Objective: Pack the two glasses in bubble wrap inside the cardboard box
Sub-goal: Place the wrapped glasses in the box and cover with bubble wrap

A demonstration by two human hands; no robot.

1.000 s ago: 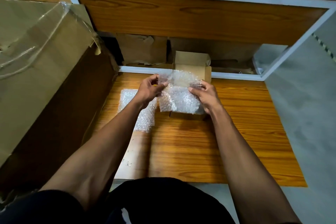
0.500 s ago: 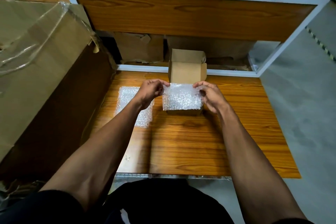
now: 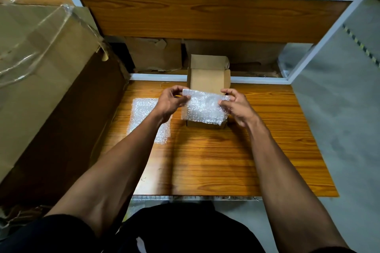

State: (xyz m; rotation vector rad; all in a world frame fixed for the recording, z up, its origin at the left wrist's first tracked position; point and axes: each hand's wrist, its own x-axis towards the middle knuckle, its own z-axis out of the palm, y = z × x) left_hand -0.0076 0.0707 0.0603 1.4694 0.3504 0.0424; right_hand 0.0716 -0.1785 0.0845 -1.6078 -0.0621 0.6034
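1. Holding 1 sheet of bubble wrap over the open top of 1 small cardboard box, both hands work at its upper corners.
2. Left hand: thumb and fingers curled, pinching the sheet's upper left corner.
3. Right hand: thumb and fingers pinching the upper right corner.
4. The box stands on the wooden tabletop near its far edge, with 1 lid flap raised upright behind the sheet.
5. A 2nd bubble wrap sheet lies flat on the tabletop just left of the box, partly under the left forearm.
6. Glasses: 0 can be made out; whether any sit in the box under the sheet I cannot tell.
7. Left of the table stands 1 large cardboard carton with loose clear tape.
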